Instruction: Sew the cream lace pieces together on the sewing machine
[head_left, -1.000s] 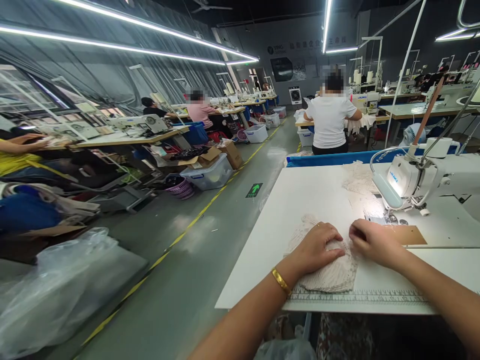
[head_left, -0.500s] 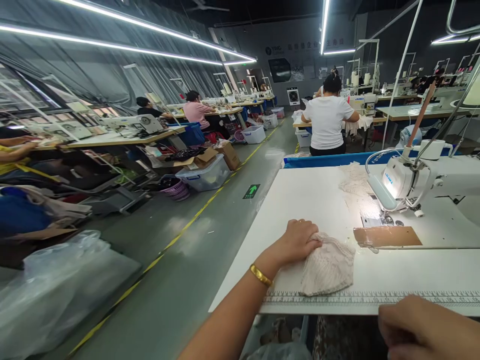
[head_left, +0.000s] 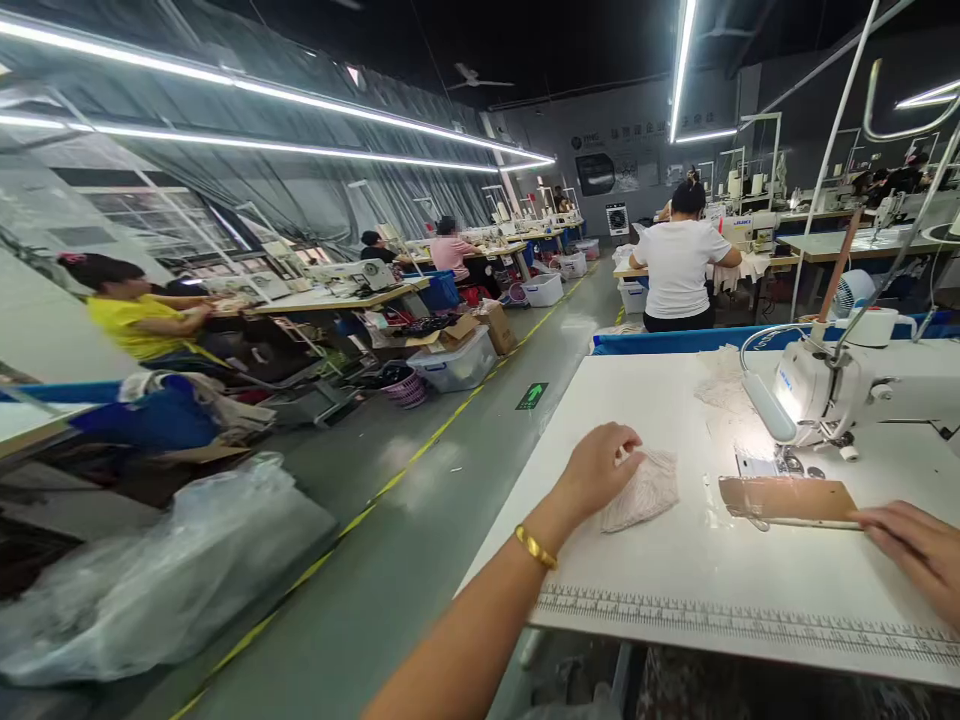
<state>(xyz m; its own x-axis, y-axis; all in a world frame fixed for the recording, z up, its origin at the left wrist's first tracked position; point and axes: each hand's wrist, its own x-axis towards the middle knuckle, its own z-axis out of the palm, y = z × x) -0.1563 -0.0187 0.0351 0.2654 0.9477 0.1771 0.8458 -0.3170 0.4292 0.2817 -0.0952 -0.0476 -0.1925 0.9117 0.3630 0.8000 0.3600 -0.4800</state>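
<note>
On the white sewing table (head_left: 697,560), my left hand (head_left: 600,468) rests at the left edge of a small beige lace-like fabric piece (head_left: 646,490). Its fingers are curved, and a gap shows between thumb and forefinger. My right hand (head_left: 911,545) comes in from the right with fingers stretched out. The fingertips reach the right end of a brown strip (head_left: 787,498), which lies in front of the needle area; nothing is visible in this hand. The white sewing machine (head_left: 817,385) stands above the strip with its lamp lit.
More pale lace fabric (head_left: 716,385) lies behind the needle. A printed ruler (head_left: 720,612) runs along the table's front edge. Left of the table is an aisle with a yellow-black floor line (head_left: 397,475) and a large plastic bag (head_left: 195,570). Several people sit at other machines.
My right hand has risen from below the table edge to the brown strip. My left hand's grip on the fabric has loosened. The view has turned left.
</note>
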